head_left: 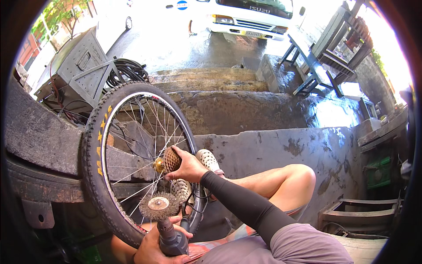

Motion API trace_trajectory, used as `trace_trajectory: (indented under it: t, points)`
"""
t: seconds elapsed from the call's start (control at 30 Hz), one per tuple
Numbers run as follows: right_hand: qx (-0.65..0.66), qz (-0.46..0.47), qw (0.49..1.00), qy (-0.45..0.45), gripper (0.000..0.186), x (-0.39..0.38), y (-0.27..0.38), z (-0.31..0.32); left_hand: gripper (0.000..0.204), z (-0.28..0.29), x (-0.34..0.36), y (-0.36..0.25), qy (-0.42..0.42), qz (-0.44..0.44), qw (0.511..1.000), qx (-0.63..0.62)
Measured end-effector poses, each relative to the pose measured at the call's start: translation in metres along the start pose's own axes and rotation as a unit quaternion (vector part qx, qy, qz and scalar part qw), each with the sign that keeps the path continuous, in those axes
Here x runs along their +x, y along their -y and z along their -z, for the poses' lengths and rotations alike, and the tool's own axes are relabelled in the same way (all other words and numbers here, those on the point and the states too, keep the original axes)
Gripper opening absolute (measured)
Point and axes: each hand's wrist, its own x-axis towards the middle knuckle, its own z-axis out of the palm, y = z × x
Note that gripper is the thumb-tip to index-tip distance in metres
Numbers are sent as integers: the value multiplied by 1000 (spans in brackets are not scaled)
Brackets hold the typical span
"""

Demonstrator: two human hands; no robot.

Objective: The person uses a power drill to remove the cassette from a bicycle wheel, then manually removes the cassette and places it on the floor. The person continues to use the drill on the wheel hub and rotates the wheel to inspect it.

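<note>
A bicycle wheel [92, 145] with a knobby black tyre stands upright in front of me, tilted a little. My right hand [189, 165], its arm in a black sleeve, grips the cassette [171, 161] at the wheel's hub, fingers on top and thumb below. Lower down, my left hand [149, 248] is wrapped around the body of an angle grinder [172, 241]. A round wire brush [159, 206] is fitted on the grinder, facing up just below the cassette and apart from it. Part of the left hand is hidden behind the tool.
At the left stand a grey metal box [79, 66] and a coil of black cable [127, 72]. Concrete steps [211, 75] lie ahead. A blue bench [312, 66] is at the far right, with a white truck [250, 22] beyond. My feet in perforated shoes [207, 159] are beside the wheel.
</note>
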Motion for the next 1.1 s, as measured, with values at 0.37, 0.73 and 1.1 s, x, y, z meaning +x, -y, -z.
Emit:
trace_trajectory:
  t: [0.37,0.73,1.1]
  points:
    - [32,-10,999,16,134,1,0,2,116,-5,-6,15,0,-26,996,-82]
    - [25,-8,1000,12,131,-3,7,5,109,1,2,17,52,-72,996,8]
    - [-43,-50,996,60,126,3,27,8,100,-14,-11,-7,-62,-5,998,-24]
